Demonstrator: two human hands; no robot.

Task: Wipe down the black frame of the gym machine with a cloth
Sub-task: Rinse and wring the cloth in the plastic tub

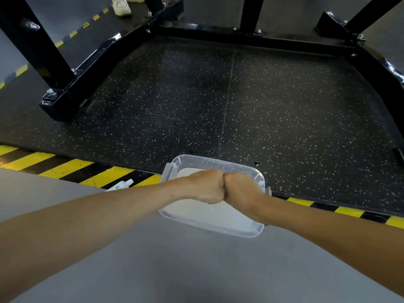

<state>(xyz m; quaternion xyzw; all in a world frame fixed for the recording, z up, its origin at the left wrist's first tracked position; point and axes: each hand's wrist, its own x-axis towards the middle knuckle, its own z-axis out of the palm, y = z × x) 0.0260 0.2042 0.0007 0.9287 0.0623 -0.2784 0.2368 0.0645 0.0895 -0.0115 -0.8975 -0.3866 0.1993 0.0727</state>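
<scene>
Black steel frame [251,39] of the gym machine stands at 12 o'clock, well apart from my hands. Its rear crossbar runs across the top of the view, one base rail reaches down toward 10 o'clock, and another runs toward 2 o'clock. Uprights rise from the rails at bolted brackets. Neither hand is in contact with the frame.

Left hand [204,185]: curled into a fist, back of the hand up. Right hand [242,190]: likewise a fist. The two meet knuckle to knuckle just below centre. The fingers are tucked underneath, so I cannot tell whether they enclose anything.

Both fists are positioned over a clear plastic tub [218,159], which sits on the floor at 6 o'clock from the frame. The tub straddles the yellow-and-black hazard stripe [65,166]. A pale whitish mass shows inside the tub; I cannot tell whether it is the cloth.

Speckled black rubber matting [284,106] fills the area between the rails. Smooth grey flooring [175,270] lies on my side of the stripe. A white pouch with green print [121,185] lies at 9 o'clock from the tub, partly behind my left forearm. A white shoe [121,6] is visible at 11 o'clock, beyond the frame.
</scene>
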